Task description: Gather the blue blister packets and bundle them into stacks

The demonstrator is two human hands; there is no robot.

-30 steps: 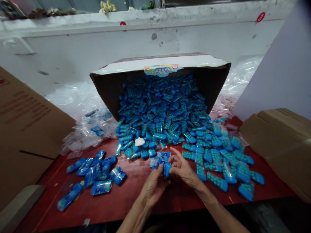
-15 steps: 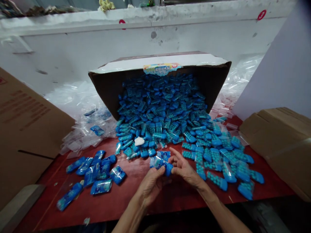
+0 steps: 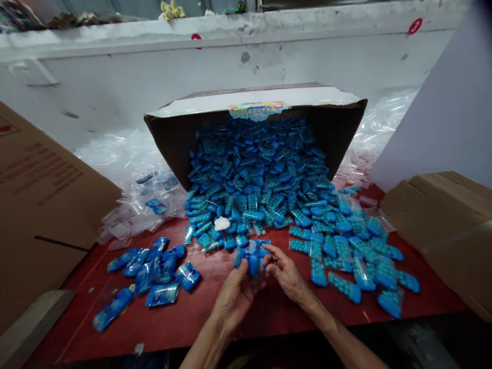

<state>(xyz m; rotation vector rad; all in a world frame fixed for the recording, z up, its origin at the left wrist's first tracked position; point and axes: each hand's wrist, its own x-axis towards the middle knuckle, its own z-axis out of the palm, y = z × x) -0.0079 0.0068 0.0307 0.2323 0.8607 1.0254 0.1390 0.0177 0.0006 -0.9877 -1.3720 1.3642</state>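
Observation:
In front of the box, my left hand [image 3: 236,292] grips a small blue plastic case [image 3: 252,265], thumb on top. My right hand [image 3: 286,277] is at the case's right side, with curled thumb and fingers closed at its edge. A printed blue sleeve [image 3: 262,243] shows just beyond the fingers; whether it is joined to the case is unclear. Behind my hands, many clear cases with blue caps and turquoise beads [image 3: 261,179] spill from an open carton [image 3: 165,148]. Several cases in blue printed sleeves [image 3: 161,294] lie to the left.
A brown carton [image 3: 46,184] stands at the left and another brown carton [image 3: 442,230] at the right. Clear plastic sleeves [image 3: 126,169] are heaped behind on the left. A white lump [image 3: 222,224] rests on the cases. The red tabletop [image 3: 215,318] ends close to me.
The blue case has turned more upright and shifted slightly left in my left hand. My right fingers have moved a little left and down. The view has shifted slightly.

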